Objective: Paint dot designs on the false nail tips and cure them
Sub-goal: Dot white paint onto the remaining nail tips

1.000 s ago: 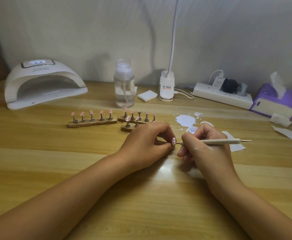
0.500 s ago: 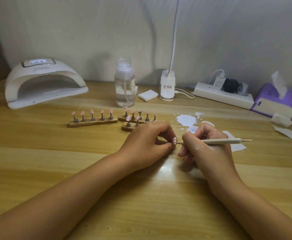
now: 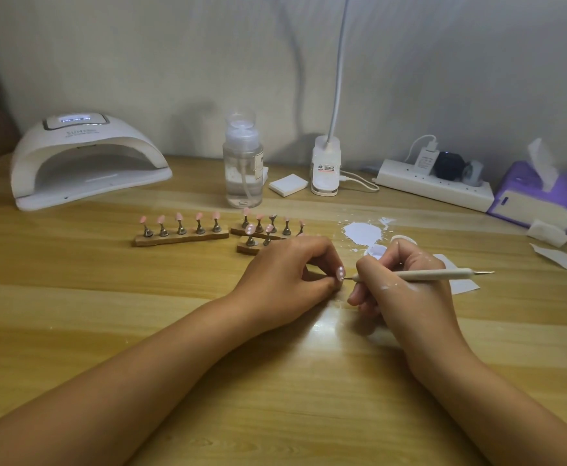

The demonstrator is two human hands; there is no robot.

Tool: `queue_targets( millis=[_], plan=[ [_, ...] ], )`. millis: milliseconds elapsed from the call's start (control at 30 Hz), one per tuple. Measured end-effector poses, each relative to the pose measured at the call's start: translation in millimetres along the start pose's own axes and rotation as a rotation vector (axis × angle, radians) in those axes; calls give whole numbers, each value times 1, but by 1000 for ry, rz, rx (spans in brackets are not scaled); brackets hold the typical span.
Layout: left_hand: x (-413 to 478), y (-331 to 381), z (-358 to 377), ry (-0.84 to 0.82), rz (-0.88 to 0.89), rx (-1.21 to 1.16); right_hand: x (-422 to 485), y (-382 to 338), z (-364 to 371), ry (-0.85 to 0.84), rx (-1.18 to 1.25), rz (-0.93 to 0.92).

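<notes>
My left hand (image 3: 289, 274) pinches a small stand with a pink nail tip (image 3: 340, 273) that carries white dots. My right hand (image 3: 400, 284) grips a beige dotting tool (image 3: 440, 274) like a pen, its metal point touching the tip. Behind the hands, pink nail tips stand on metal pegs on a long wooden strip (image 3: 179, 237) and on two shorter strips (image 3: 258, 235). A white curing lamp (image 3: 83, 159) with a lit display sits at the back left. A white paint puddle (image 3: 364, 233) lies on the table behind my right hand.
A clear pump bottle (image 3: 242, 169), a white pad stack (image 3: 288, 185), a clip lamp base (image 3: 325, 169), a power strip (image 3: 436, 186) and a purple tissue box (image 3: 541, 196) line the back. Paper scraps (image 3: 564, 257) lie at the right. The wooden table (image 3: 275, 381) spreads toward me.
Both hands stay almost in place. The tool's point has dabbed on the nail tip; white dots show on it now.
</notes>
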State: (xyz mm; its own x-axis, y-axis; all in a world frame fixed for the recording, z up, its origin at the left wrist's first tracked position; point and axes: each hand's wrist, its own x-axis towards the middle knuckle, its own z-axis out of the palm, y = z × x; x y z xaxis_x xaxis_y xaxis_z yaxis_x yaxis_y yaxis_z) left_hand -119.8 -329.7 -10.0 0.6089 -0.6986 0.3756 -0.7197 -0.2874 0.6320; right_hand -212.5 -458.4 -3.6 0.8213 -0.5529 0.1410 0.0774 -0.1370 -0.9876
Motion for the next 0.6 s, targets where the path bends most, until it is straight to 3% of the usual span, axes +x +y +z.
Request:
queue_targets(
  millis=[600],
  plan=[
    [-3, 0, 2, -12, 12, 7, -1, 0, -5, 112, 88, -39]
  ],
)
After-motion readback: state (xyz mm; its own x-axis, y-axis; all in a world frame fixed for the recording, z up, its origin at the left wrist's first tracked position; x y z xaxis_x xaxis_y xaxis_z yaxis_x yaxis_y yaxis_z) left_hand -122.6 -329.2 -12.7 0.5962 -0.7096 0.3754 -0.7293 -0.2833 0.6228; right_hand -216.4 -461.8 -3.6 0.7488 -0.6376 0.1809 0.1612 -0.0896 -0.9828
